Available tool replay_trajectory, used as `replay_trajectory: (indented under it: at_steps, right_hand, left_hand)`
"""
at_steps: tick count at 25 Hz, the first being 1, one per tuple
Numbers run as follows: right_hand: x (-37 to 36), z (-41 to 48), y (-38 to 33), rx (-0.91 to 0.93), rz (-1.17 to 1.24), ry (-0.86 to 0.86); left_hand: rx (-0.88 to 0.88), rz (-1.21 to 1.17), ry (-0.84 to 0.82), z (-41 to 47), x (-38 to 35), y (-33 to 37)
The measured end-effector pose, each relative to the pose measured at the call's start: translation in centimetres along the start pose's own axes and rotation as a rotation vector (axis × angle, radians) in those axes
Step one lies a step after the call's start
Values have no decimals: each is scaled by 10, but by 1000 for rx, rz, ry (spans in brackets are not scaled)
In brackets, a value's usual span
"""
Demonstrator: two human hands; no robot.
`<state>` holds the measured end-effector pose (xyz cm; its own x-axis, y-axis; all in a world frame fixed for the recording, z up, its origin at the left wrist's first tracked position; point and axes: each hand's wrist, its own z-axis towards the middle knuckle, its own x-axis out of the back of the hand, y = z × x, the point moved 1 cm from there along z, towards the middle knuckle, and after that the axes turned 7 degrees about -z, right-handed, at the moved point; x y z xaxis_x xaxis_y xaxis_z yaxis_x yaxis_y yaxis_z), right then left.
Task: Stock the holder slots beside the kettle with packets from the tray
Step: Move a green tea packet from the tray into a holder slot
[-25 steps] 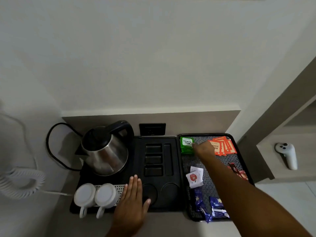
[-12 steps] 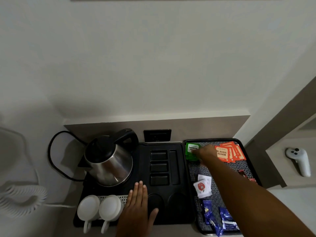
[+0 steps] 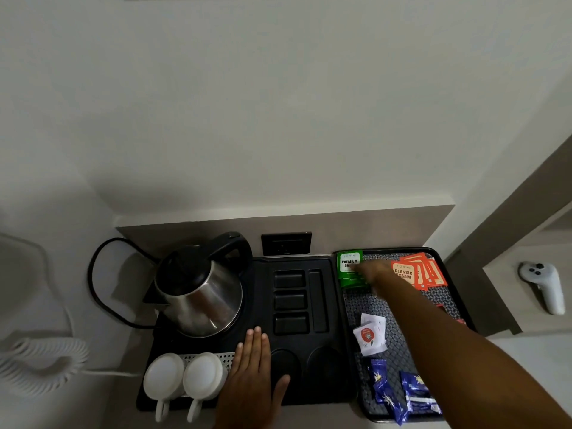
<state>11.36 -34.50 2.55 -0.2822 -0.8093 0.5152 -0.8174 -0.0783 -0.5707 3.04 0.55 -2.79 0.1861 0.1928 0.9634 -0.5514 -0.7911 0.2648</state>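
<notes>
Right hand grip reaching onto green packets at tray far corner nearest kettle; closure indiscernible. Left hand resting flat, fingers apart, beside kettle. Holder slots lying empty. Pickup step; next needing secure pinch, carry toward kettle.

The kettle has a shiny brushed-metal body with a matt black plastic lid and handle. The holder looks like smooth matt black plastic. The tray carries a patterned, textured liner. The green packets look like glossy printed paper, and the cups are smooth white.
</notes>
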Motion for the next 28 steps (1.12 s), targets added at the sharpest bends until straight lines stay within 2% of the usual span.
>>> replay_trajectory:
  at_steps: [5, 8, 11, 15, 19, 25, 28]
  right_hand:
    - [8, -24, -9, 197, 234, -63]
    - [-25, -40, -18, 382, 91, -140]
    - [-67, -44, -30, 493, 65, -144]
    - [-99, -37, -34, 520, 15, -80]
    - [-109, -31, -25, 552, -165, 50]
    - [-115, -32, -23, 597, -404, 87]
    - [-120, -36, -25, 631, -524, 182]
  left_hand:
    - [-8, -12, 17, -1, -1, 0]
    - [-18, -19, 25, -2, -1, 0]
    - [-29, -13, 36, -2, 0, 0]
    - [-20, 9, 27, -1, 0, -1]
    - [-19, 18, 26, -1, 1, 2]
    - [-21, 9, 47, 0, 2, 3]
    - [-10, 21, 36, 1, 4, 4]
